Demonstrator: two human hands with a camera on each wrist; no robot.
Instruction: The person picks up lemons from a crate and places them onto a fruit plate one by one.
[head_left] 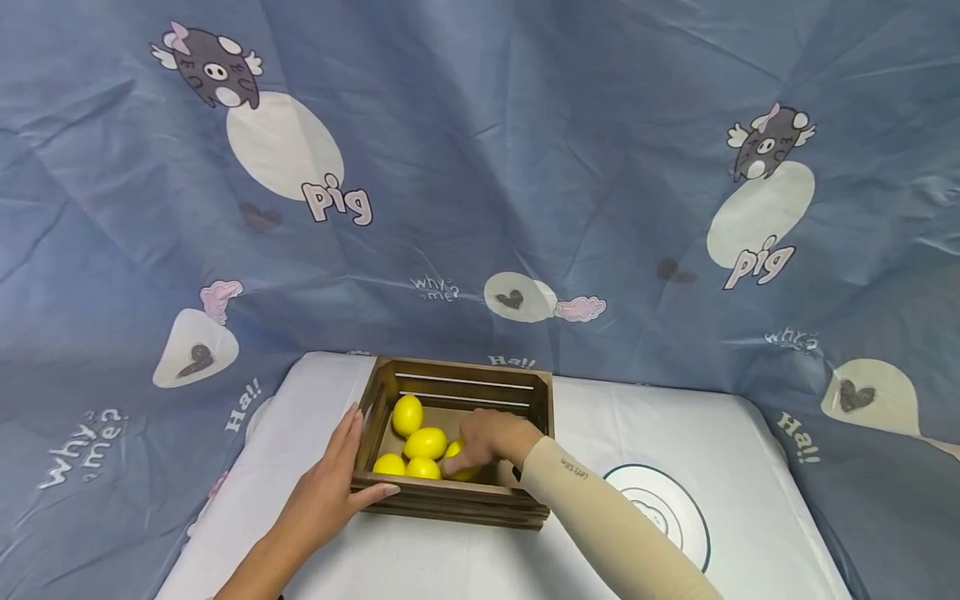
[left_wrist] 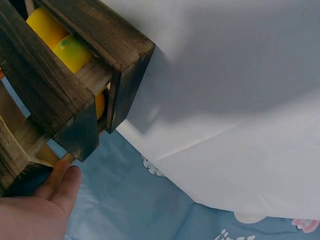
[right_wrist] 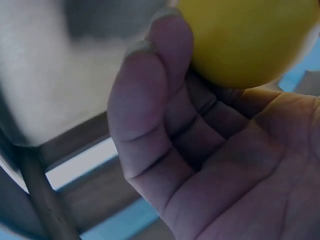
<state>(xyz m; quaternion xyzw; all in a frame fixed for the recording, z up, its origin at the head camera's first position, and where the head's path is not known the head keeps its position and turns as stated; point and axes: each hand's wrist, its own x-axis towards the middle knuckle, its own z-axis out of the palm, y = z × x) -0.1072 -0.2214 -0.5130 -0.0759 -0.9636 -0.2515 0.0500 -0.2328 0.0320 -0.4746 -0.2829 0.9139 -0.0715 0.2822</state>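
A wooden slatted crate is set on a white cloth that covers the table, with a blue printed sheet draped behind and around it. Inside the crate several yellow lemons are seen, grouped toward its left and near side.

The left hand is laid against the near left corner of the crate, fingers extended along the left wall and the thumb stretched flat along the front slat; nothing is enclosed by it. In the left wrist view the same crate corner is shown close up, with a straight fingertip resting just under the dark wood and two lemons visible through the gap between slats.

The right hand, in a beige sleeve, is reached down into the crate from the right, and its fingers are curled over a lemon near the front wall. In the right wrist view that lemon is seen pressed against the bent fingers and the palm, so it is held in the hand, with the crate slats blurred behind.

A white plate with a dark ring is partly hidden under the right forearm, to the right of the crate.
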